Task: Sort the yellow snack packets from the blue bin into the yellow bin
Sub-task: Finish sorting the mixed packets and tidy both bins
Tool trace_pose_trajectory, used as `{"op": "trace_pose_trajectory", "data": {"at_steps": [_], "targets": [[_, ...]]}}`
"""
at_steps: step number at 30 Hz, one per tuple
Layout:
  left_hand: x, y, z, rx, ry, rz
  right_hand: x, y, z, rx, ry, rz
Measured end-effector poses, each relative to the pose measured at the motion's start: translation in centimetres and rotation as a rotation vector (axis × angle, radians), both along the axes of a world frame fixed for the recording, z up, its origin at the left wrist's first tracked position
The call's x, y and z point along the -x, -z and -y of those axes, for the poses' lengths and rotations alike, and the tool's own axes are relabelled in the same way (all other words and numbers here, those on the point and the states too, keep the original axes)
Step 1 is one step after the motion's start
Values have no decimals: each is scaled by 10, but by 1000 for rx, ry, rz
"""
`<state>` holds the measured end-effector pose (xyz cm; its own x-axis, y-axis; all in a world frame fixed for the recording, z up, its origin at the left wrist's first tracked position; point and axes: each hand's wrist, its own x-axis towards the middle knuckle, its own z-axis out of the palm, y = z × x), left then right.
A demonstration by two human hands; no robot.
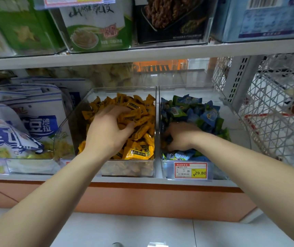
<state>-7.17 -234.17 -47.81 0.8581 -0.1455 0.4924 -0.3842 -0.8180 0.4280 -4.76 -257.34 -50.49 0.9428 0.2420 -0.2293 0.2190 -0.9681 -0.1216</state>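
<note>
shop shelf [142,181], two clear bins side by side – one hand in each

largest first: the shelf carries big blue-and-white snack bags [35,122] at left, then the yellow bin [71,125], and touching its right wall the blue bin [187,87]. the yellow snack packets [139,152] lie heaped in the yellow bin; blue and green packets [192,107] fill the blue bin. the left hand [107,129] sits on the yellow heap, fingers and thumb curled round a clump of yellow snack packets. the right hand [181,136] is dug knuckles-up into the blue bin near its left wall – fingertips buried, so grip and contents cannot be told. a red and yellow price tag [190,170] hangs on the blue bin's front.
</note>
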Motion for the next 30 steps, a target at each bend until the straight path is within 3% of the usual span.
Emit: {"op": "trace_pose_trajectory", "data": {"at_steps": [3, 6, 12, 15, 18, 20, 24, 28, 30], "targets": [[2, 1, 2, -3, 13, -36, 0, 3, -6, 73, -21, 91], [4, -5, 4, -12, 0, -22, 4, -2, 2, -92, -22, 141], [12, -19, 27, 132, 77, 44, 28, -45, 28, -918, 123, 275], [18, -23, 46, 207, 218, -29, 40, -54, 19, -1407, 155, 126], [20, -25, 58, 243, 348, 21, 46, -56, 10, -1631, 135, -2], [14, -25, 51, 163, 278, 96, 45, -57, 10, -1570, 168, 35], [-9, -14, 20, -129, -39, 74, 40, -43, 20, -1202, 315, 179], [-20, 5, 14, -427, 132, -152, 39, -21, 29, -685, 123, 325], [-23, 7, 10, -475, 113, -144, 38, -17, 33, -434, -2, 363]]}}
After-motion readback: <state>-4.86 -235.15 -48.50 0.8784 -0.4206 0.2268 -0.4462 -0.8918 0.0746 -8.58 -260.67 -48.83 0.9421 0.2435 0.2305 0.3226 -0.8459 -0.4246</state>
